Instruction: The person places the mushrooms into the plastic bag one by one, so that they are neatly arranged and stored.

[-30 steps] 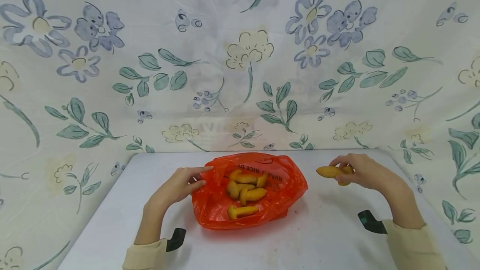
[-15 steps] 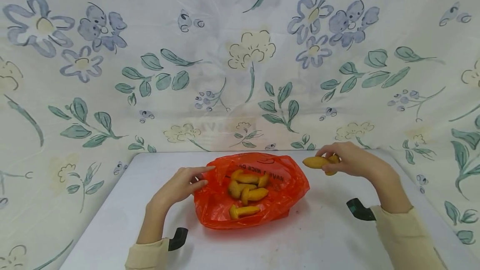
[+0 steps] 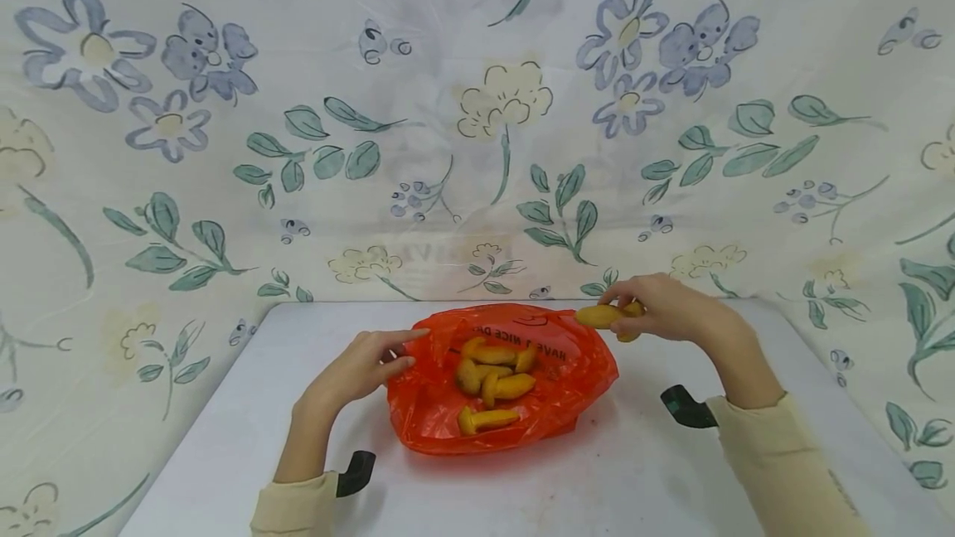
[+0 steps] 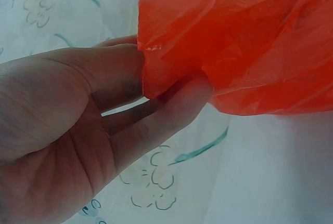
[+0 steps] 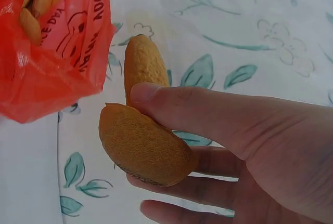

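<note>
A red plastic bag (image 3: pixel 555 429) lies spread wide at the middle of the table, printed lettering on its far inner side. Several yellow-brown mushrooms (image 3: pixel 511 387) rest inside it. My left hand (image 3: pixel 358 367) holds the bag's left edge; in the left wrist view the red film (image 4: pixel 177 47) runs between thumb and fingers. With thumb and fingers, my right hand (image 3: pixel 671 305) pinches another mushroom (image 5: pixel 148 146) by its stem, where the rounded cap begins. In the head view the stem's tip overlaps the bag's far right rim.
The white table (image 3: pixel 537 491) reaches back to a floral cloth (image 3: pixel 448 147) hung behind it and at both sides. A black wrist mount (image 3: pixel 688 407) sticks out from the right sleeve, and a second black mount (image 3: pixel 356 473) from the left.
My right hand has carried its mushroom leftward and slightly up, from beside the bag to the bag's far right rim. The left hand has stayed at the bag's edge.
</note>
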A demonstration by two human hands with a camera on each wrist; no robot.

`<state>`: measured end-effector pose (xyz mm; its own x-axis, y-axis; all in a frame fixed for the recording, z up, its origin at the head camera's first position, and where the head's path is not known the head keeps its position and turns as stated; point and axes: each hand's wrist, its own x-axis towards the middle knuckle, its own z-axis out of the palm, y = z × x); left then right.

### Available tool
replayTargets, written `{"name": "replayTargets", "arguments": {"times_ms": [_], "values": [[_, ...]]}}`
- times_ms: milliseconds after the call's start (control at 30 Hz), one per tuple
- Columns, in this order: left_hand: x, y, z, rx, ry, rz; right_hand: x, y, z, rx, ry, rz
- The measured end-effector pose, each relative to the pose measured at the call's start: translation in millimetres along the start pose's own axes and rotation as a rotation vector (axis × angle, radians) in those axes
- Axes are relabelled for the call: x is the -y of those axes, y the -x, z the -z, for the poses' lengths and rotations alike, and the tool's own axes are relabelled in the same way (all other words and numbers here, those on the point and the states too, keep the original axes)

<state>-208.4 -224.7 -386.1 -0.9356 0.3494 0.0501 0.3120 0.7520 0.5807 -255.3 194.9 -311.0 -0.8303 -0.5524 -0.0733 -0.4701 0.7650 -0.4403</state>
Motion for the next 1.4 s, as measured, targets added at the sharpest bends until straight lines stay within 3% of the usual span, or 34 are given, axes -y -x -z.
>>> {"name": "replayTargets", "arguments": {"times_ms": [733,967,1400], "values": [[2.9,-1.0,-0.6,0.002,0.006,-0.010,29.8,-25.3,-20.1,0.031,-0.020,0.027],[1.8,-1.3,-1.4,-0.002,0.005,0.007,40.1,-34.5,-33.1,0.050,-0.020,0.086],[0.3,-1.7,-0.6,0.004,0.007,0.012,55.5,-57.0,-61.5,0.131,-0.041,0.041]]}}
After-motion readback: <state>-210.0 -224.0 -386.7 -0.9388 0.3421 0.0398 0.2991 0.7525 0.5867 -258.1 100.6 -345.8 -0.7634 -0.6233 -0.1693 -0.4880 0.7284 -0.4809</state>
